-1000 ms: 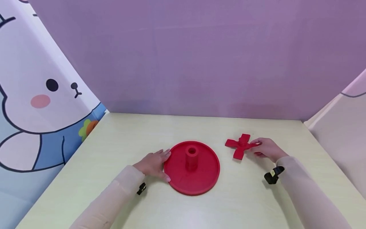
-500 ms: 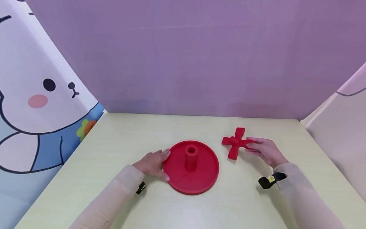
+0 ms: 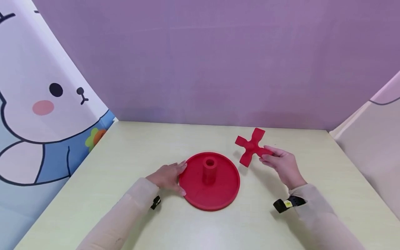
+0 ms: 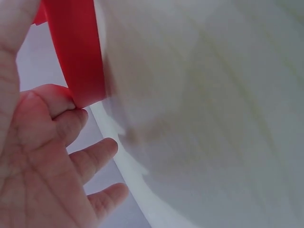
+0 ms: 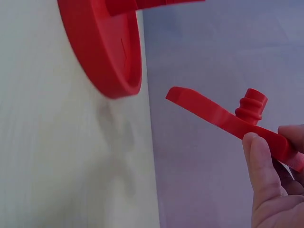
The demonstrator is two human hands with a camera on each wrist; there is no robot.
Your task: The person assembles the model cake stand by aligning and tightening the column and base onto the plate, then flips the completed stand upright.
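A purple, faintly creased backdrop [image 3: 200, 69] stands behind a pale, wood-grained worktop [image 3: 259, 222]. At far left hangs a printed panel [image 3: 62, 104] with a white cartoon animal, one cheek pink, its clothing blue, beside an orange and green flower shape [image 3: 95, 139].

Next comes the person's left arm in a pale, loose sleeve [image 3: 122, 218], with a small black device [image 3: 155, 202] at the wrist. The left hand [image 3: 167, 177] rests against the left side of a round, shallow red tray with a raised rim [image 3: 195, 199], which looks like plastic. Its grip is apart: the fingers and thumb are spread along the rim, and the left wrist view shows fingertips at the edge.

The tray sits flat on the worktop, and from its middle rises an upright, hollow red cylinder [image 3: 209, 172].

To the right of the tray, apart from it, a flat red cross-shaped piece with four flared arms [image 3: 250, 146] is held tilted above the worktop. The right hand [image 3: 282, 166] has its grip clamped on one arm, pinched between thumb and fingers. In the right wrist view, a short, ribbed red peg [image 5: 251, 107] juts from one face.

A black wristband with a yellow patch [image 3: 289, 204] circles the right wrist; at far right stands a whitish panel [image 3: 372, 149].
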